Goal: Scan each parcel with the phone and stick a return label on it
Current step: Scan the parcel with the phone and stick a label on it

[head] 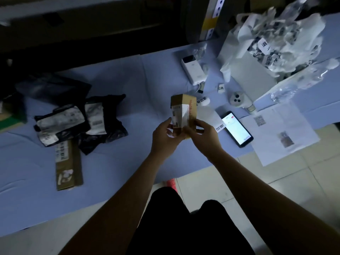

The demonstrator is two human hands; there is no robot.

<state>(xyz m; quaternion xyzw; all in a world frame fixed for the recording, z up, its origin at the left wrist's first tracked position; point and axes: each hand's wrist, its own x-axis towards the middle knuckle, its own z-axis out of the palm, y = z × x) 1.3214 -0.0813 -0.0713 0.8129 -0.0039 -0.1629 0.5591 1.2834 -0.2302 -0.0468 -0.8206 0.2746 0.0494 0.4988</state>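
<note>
The left hand [165,138] and right hand [204,133] hold a small box [183,113] upright between them over the blue table [128,80], fingers curled round its lower sides. The phone [236,128], screen lit, lies flat just right of the right hand. Loose labels [220,88] lie farther off. Black bags [82,122] and a flat carton [69,164] sit well left.

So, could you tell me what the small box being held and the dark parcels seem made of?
The small box looks like matte brown cardboard, with a white printed label on one face. The dark parcels seem thin black plastic mailers: crumpled, faintly shiny, though dim light leaves that open.
</note>
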